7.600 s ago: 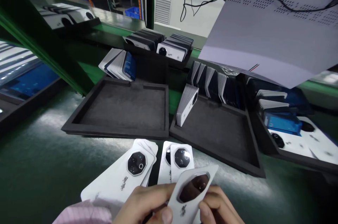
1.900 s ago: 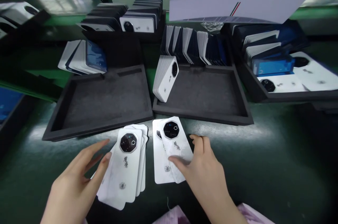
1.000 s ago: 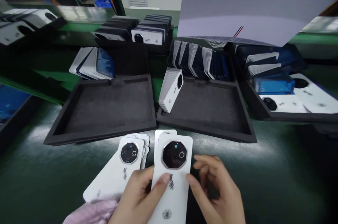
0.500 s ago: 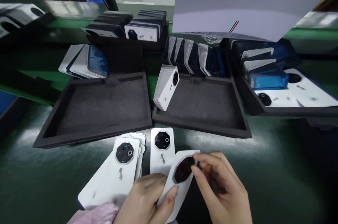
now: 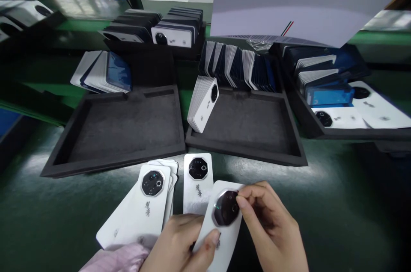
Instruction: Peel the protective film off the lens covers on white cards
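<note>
My left hand (image 5: 188, 242) grips a white phone back cover (image 5: 221, 238), its thumb on the front face below the dark octagonal camera window (image 5: 226, 208). My right hand (image 5: 269, 220) has thumb and forefinger pinched together at the cover's upper right edge, beside that window. Whether a thin film is also between those fingertips I cannot tell. Just behind lies another white phone back cover (image 5: 198, 182) flat on the table. A small loose stack of the same covers (image 5: 141, 212) lies to the left, partly under my left sleeve.
Two dark foam trays (image 5: 112, 158) (image 5: 247, 152) sit beyond my hands. White covers (image 5: 202, 105) lean between them. Rows of covers stand behind, at the left (image 5: 102, 71) and centre (image 5: 237, 66). Another tray (image 5: 353, 133) with covers is at right. A large pale sheet (image 5: 289, 2) hangs above.
My right thumb and forefinger have closed from a wider grasp into a pinch at the cover's edge. The held cover has turned a little flatter toward me, showing more of its camera window.
</note>
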`<action>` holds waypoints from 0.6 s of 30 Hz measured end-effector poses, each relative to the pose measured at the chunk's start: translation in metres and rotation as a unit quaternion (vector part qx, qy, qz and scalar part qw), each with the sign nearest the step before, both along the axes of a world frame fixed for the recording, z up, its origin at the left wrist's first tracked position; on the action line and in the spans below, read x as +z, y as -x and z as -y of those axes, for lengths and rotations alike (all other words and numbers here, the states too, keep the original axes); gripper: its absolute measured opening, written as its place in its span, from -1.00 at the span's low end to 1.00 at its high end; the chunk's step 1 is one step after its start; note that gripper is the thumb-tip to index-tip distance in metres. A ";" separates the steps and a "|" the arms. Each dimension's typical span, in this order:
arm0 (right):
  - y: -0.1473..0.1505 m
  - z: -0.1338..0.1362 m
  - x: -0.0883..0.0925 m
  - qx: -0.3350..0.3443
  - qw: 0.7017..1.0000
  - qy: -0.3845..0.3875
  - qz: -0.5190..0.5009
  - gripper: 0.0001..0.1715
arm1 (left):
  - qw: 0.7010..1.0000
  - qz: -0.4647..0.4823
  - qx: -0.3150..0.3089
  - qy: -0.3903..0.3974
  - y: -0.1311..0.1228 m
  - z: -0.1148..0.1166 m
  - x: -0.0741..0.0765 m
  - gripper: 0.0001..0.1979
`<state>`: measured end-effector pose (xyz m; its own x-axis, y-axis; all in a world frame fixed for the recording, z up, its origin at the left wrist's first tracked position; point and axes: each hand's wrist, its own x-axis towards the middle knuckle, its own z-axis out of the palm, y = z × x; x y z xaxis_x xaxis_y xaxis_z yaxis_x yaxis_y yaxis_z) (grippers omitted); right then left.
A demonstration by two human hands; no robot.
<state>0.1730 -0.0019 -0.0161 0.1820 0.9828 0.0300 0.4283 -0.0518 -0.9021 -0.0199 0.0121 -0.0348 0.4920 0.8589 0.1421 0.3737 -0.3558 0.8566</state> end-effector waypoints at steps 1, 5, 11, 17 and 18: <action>0.000 0.000 0.000 0.001 1.000 -0.004 0.003 -0.89 | 1.000 0.002 0.003 0.005 0.000 0.000 0.000 -0.61; 0.001 0.001 0.002 -0.005 0.997 -0.058 0.053 -0.92 | 0.999 0.010 -0.011 0.052 0.001 -0.002 0.004 -0.64; 0.001 0.000 0.003 0.013 0.991 -0.083 0.102 -0.77 | 0.999 0.008 -0.011 0.032 -0.001 -0.002 0.003 -0.59; -0.007 -0.002 -0.001 0.043 0.997 -0.014 0.061 -0.86 | 0.999 -0.035 -0.032 0.004 -0.004 -0.004 0.008 -0.51; -0.009 -0.002 -0.002 0.052 0.997 -0.002 0.053 -0.88 | 0.998 -0.043 -0.038 0.003 -0.003 -0.004 0.010 -0.50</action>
<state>0.1820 0.0001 -0.0179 0.0742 0.9961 0.0479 0.5249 0.0018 -0.8512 -0.0165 0.0164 -0.0247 0.5656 0.8195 0.0922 0.4182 -0.3814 0.8244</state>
